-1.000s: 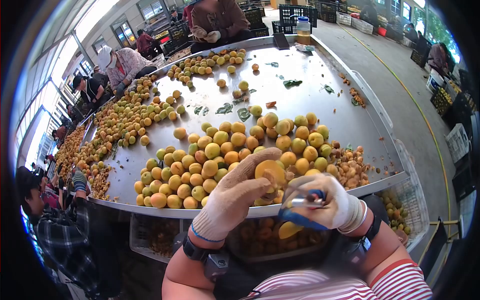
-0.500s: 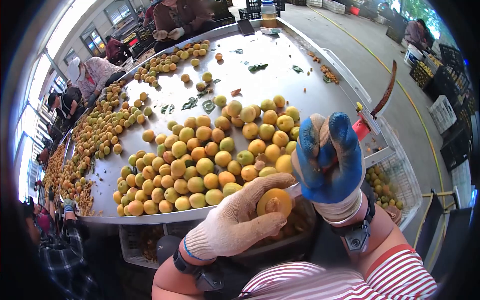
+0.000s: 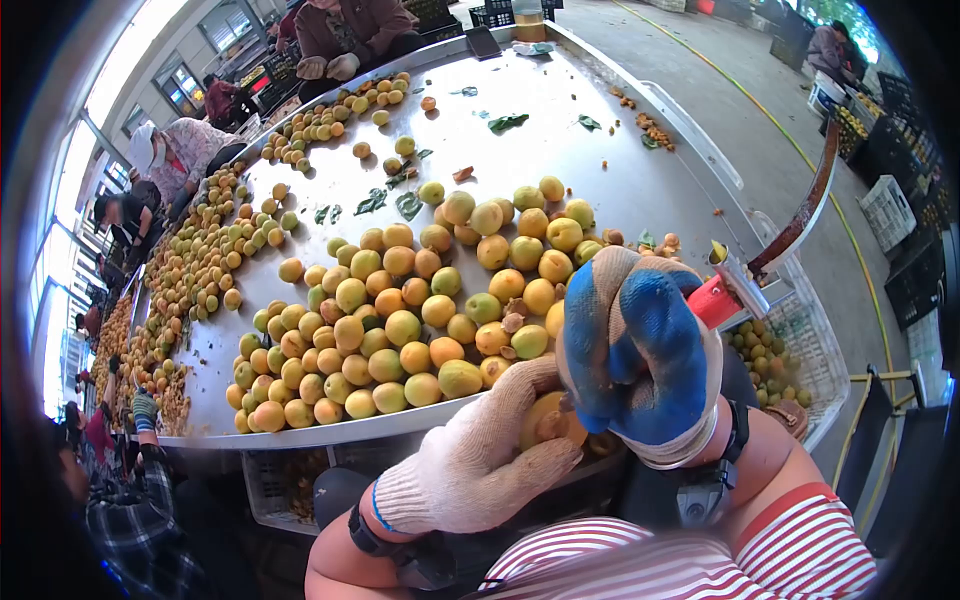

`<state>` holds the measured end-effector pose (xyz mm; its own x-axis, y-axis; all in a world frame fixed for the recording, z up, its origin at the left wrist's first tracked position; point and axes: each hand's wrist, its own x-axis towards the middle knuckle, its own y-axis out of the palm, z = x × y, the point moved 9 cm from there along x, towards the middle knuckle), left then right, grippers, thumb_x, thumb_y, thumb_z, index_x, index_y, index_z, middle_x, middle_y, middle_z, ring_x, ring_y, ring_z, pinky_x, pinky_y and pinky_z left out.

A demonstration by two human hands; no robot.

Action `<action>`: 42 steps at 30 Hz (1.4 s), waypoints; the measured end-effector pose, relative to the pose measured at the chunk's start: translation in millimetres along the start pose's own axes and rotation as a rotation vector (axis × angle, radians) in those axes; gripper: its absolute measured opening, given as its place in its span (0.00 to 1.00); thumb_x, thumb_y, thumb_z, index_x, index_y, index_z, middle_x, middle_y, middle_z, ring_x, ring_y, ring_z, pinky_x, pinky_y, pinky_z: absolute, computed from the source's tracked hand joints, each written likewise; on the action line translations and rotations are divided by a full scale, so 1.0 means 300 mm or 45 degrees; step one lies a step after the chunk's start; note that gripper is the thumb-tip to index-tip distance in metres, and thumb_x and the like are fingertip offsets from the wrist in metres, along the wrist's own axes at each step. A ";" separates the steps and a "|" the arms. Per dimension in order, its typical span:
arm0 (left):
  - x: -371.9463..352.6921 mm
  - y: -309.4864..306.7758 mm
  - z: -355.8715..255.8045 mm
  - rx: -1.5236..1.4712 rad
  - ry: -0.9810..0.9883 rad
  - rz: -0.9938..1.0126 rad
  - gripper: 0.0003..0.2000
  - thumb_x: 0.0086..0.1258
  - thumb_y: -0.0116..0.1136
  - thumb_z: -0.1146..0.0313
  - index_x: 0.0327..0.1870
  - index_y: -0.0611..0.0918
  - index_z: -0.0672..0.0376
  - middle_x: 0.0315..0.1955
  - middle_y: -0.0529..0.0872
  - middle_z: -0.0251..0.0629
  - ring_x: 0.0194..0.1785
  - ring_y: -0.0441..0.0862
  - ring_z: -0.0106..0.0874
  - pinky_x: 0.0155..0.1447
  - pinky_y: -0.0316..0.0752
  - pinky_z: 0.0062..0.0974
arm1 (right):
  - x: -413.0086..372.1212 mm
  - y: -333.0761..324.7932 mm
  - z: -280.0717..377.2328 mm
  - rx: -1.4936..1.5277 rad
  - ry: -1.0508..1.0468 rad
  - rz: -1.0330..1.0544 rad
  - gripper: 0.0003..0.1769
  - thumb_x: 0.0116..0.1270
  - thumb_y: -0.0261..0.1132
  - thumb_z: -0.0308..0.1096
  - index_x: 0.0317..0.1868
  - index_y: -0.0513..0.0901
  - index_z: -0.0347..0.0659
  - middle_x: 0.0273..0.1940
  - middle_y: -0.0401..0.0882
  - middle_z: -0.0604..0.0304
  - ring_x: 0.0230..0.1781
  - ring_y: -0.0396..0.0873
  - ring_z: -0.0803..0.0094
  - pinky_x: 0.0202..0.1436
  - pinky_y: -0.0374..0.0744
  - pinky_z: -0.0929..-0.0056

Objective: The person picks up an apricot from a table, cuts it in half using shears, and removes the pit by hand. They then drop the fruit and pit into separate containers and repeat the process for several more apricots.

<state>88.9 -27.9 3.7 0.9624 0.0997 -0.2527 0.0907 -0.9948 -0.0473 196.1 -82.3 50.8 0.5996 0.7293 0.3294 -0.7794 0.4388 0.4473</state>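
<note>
My left hand (image 3: 480, 465), in a pale knitted glove, is closed around a cut apricot (image 3: 548, 425) just below the table edge. Only part of its yellow flesh shows between thumb and fingers. Close beside it, my right hand (image 3: 640, 350) wears a blue-coated glove with the fingers curled in. From behind that fist juts the red handle of a curved knife (image 3: 712, 301); its brownish blade points up and right. The grip itself is hidden. Whole apricots (image 3: 400, 328) lie piled on the metal table (image 3: 560, 95) just beyond my hands.
A white crate (image 3: 815, 385) with apricots stands at lower right, another crate (image 3: 265, 490) below the table's front edge. Leaves (image 3: 508, 123) and scraps (image 3: 655, 132) lie on the table. Several co-workers sit along the left and far sides, one person (image 3: 345, 40) at the far end.
My right hand has moved left and down, closer to the apricot in my left hand. The knife blade has swung outward to the right. The stone in the cut face is now mostly covered.
</note>
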 end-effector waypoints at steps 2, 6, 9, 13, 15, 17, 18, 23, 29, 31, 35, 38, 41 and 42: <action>-0.001 0.000 -0.012 0.024 0.008 -0.008 0.28 0.75 0.61 0.68 0.72 0.67 0.64 0.57 0.82 0.49 0.60 0.81 0.34 0.66 0.74 0.30 | -0.012 -0.010 -0.042 0.074 0.145 -0.077 0.29 0.81 0.55 0.55 0.27 0.72 0.41 0.16 0.67 0.62 0.11 0.65 0.73 0.14 0.61 0.76; -0.002 -0.013 -0.020 0.270 0.065 -0.017 0.27 0.75 0.60 0.69 0.72 0.66 0.62 0.57 0.82 0.52 0.60 0.83 0.40 0.65 0.75 0.33 | 0.002 -0.006 -0.052 0.025 0.097 -0.036 0.28 0.80 0.56 0.54 0.26 0.71 0.41 0.15 0.67 0.62 0.10 0.62 0.75 0.14 0.60 0.76; -0.006 -0.014 -0.019 0.350 0.141 -0.041 0.27 0.75 0.60 0.69 0.72 0.66 0.61 0.55 0.82 0.54 0.60 0.83 0.44 0.64 0.76 0.35 | -0.007 -0.030 -0.097 0.093 0.205 -0.117 0.26 0.81 0.55 0.51 0.27 0.72 0.41 0.16 0.68 0.63 0.11 0.64 0.77 0.16 0.61 0.77; -0.005 -0.026 -0.014 0.304 0.030 -0.073 0.27 0.73 0.62 0.68 0.70 0.68 0.61 0.51 0.84 0.54 0.56 0.85 0.47 0.61 0.77 0.37 | -0.006 -0.036 -0.160 0.418 0.230 -0.046 0.17 0.81 0.60 0.42 0.36 0.78 0.39 0.25 0.74 0.63 0.15 0.69 0.80 0.15 0.64 0.80; 0.008 -0.042 0.009 0.301 -0.056 -0.076 0.26 0.73 0.62 0.67 0.69 0.69 0.62 0.49 0.85 0.52 0.53 0.86 0.43 0.58 0.79 0.35 | 0.002 -0.034 -0.157 0.362 0.224 -0.088 0.18 0.81 0.59 0.43 0.33 0.76 0.40 0.24 0.72 0.63 0.14 0.68 0.79 0.14 0.64 0.79; 0.019 -0.053 0.044 0.301 -0.142 -0.078 0.25 0.73 0.63 0.67 0.68 0.70 0.62 0.47 0.86 0.49 0.50 0.88 0.38 0.56 0.80 0.33 | -0.001 -0.060 -0.187 0.193 0.430 -0.283 0.22 0.84 0.51 0.47 0.31 0.72 0.44 0.21 0.67 0.66 0.14 0.63 0.78 0.19 0.61 0.78; 0.025 -0.055 0.065 0.101 -0.171 -0.102 0.24 0.73 0.63 0.67 0.66 0.70 0.62 0.45 0.86 0.46 0.47 0.88 0.32 0.53 0.81 0.29 | 0.001 -0.080 -0.210 0.157 0.431 -0.337 0.21 0.83 0.52 0.45 0.31 0.71 0.45 0.23 0.68 0.66 0.14 0.62 0.77 0.20 0.62 0.77; 0.065 -0.103 0.101 -0.204 -0.008 -0.265 0.20 0.76 0.61 0.67 0.63 0.71 0.63 0.47 0.84 0.38 0.41 0.86 0.23 0.47 0.83 0.22 | 0.069 -0.115 -0.272 0.494 0.374 -0.171 0.18 0.81 0.55 0.43 0.31 0.71 0.45 0.33 0.74 0.61 0.22 0.69 0.73 0.26 0.70 0.76; 0.080 -0.160 0.140 -0.364 -0.126 -0.348 0.17 0.82 0.51 0.65 0.65 0.76 0.65 0.43 0.85 0.38 0.37 0.84 0.23 0.44 0.80 0.21 | 0.141 -0.122 -0.281 0.500 0.306 0.006 0.20 0.79 0.60 0.45 0.30 0.76 0.40 0.37 0.79 0.56 0.29 0.80 0.66 0.33 0.80 0.72; 0.078 -0.147 0.127 -0.437 -0.088 -0.252 0.18 0.81 0.53 0.66 0.66 0.73 0.64 0.42 0.84 0.37 0.37 0.84 0.23 0.43 0.80 0.20 | 0.146 -0.115 -0.291 0.579 0.378 0.003 0.24 0.78 0.61 0.47 0.24 0.73 0.43 0.33 0.77 0.56 0.24 0.76 0.66 0.27 0.76 0.73; 0.071 -0.087 0.121 -0.287 -0.034 -0.192 0.20 0.80 0.56 0.67 0.68 0.70 0.62 0.40 0.83 0.35 0.38 0.82 0.22 0.43 0.80 0.20 | 0.130 -0.111 -0.331 0.764 0.427 -0.048 0.27 0.78 0.61 0.47 0.20 0.65 0.47 0.23 0.68 0.61 0.14 0.62 0.73 0.16 0.60 0.75; 0.071 -0.092 0.132 -0.113 -0.097 -0.301 0.18 0.78 0.57 0.73 0.63 0.67 0.57 0.34 0.74 0.28 0.33 0.71 0.16 0.36 0.70 0.18 | 0.088 -0.124 -0.355 0.706 0.596 -0.423 0.27 0.79 0.60 0.47 0.20 0.63 0.50 0.20 0.64 0.65 0.13 0.56 0.77 0.16 0.55 0.76; 0.074 -0.093 0.166 -0.252 -0.104 -0.295 0.18 0.78 0.57 0.73 0.64 0.67 0.56 0.34 0.76 0.29 0.34 0.72 0.17 0.36 0.72 0.18 | 0.083 -0.097 -0.372 0.797 0.568 -0.298 0.26 0.79 0.59 0.46 0.21 0.64 0.50 0.20 0.64 0.65 0.13 0.57 0.76 0.17 0.56 0.76; 0.076 -0.094 0.168 -0.253 -0.101 -0.298 0.18 0.78 0.57 0.73 0.64 0.67 0.56 0.34 0.76 0.29 0.34 0.72 0.17 0.36 0.72 0.18 | 0.083 -0.099 -0.380 0.796 0.569 -0.294 0.26 0.79 0.59 0.46 0.21 0.64 0.50 0.20 0.64 0.65 0.13 0.57 0.76 0.17 0.56 0.76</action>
<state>95.2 3.6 -49.6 0.8871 0.3203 -0.3325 0.3632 -0.9287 0.0744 213.5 -17.3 -49.0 0.5006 0.8553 -0.1335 -0.3188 0.3255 0.8902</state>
